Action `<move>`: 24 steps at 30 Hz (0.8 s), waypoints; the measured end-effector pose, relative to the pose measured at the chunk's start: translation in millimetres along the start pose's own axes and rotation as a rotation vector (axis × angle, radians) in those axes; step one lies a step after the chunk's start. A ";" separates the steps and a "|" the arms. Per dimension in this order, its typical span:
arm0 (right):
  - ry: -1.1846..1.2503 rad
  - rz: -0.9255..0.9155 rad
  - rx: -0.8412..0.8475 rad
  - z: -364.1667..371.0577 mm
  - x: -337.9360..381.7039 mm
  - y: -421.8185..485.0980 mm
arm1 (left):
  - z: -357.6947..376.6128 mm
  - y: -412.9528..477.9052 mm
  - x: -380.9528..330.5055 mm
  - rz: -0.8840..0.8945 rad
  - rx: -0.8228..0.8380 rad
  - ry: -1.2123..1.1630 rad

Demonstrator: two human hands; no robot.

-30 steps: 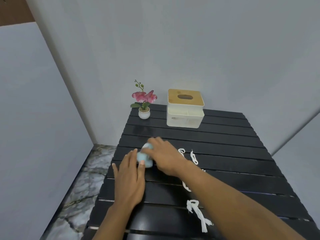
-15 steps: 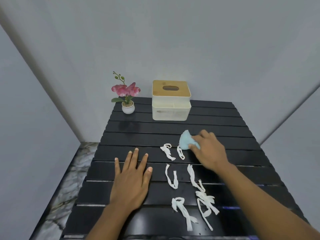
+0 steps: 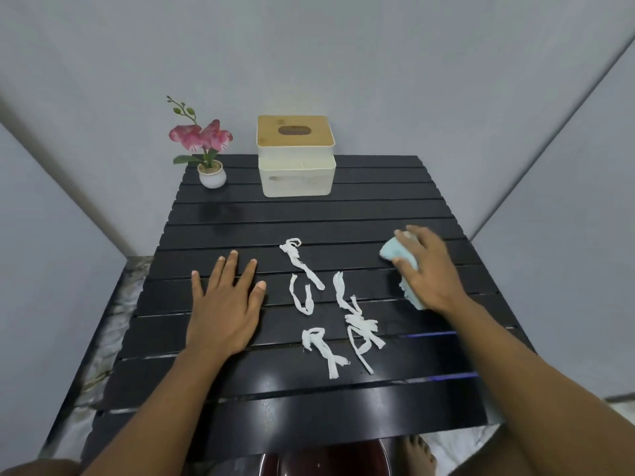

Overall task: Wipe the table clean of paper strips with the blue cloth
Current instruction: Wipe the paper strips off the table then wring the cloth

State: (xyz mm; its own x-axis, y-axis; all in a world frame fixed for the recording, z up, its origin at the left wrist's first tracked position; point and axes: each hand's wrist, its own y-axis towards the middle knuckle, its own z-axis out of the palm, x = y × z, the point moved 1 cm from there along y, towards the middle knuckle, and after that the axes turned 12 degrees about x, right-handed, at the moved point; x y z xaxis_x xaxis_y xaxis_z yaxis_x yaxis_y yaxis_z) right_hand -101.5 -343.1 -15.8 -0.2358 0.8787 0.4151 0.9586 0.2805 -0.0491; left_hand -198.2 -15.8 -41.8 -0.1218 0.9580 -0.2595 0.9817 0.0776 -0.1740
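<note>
Tabletop [image 3: 378, 214]: black, slatted, set against a grey wall; carries all items below.
Tissue box [image 3: 296, 166]: cream body, wooden lid with an oval slot; at the far edge, centre.
Paper strips [image 3: 360, 325]: white, twisted, scattered mid-tabletop between the 2 hands; none touches either hand.
Left hand [image 3: 223, 304]: flat on the slats, palm down, left of the strips; grip apart, fingers straight and spread, holding nothing.
Right hand [image 3: 429, 269]: on the right side; grip clamped on the blue cloth, fingers bent over it, thumb at its near side.
Potted orchid [image 3: 212, 175]: pink blooms, white pot, upright, far-left corner, just beside the box.
Blue cloth [image 3: 390, 250]: bunched under the right hand, resting on the slats, right of the strips and apart from them.
</note>
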 end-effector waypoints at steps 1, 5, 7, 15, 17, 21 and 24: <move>0.074 -0.059 0.054 6.5 4.2 -1.3 | 0.2 -0.3 -0.2 -0.001 0.001 0.006; 0.045 -0.184 0.128 27.0 30.1 -11.5 | 1.3 0.4 0.7 -0.009 0.011 0.045; 0.074 -0.200 0.121 34.9 40.6 -23.3 | 1.8 1.0 1.4 -0.008 0.008 0.048; 0.137 0.109 -0.208 8.3 13.9 -54.6 | 3.6 2.5 2.6 0.000 -0.006 0.060; 0.022 0.125 -0.066 7.8 3.4 -59.8 | 3.9 2.3 2.8 0.002 -0.013 0.056; 0.014 0.069 -0.004 20.5 4.2 -66.1 | 3.4 1.6 2.2 0.000 -0.019 0.045; 0.036 0.122 -0.034 24.3 13.2 -65.9 | 2.9 0.8 1.2 -0.002 -0.020 0.045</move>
State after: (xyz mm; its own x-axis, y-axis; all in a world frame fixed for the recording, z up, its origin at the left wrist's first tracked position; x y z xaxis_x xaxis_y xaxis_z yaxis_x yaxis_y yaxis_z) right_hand -171.7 -340.6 -29.2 -0.1124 0.8910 0.4399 0.9848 0.1589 -0.0703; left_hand -198.0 -15.3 -45.0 -0.1175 0.9693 -0.2161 0.9842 0.0846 -0.1557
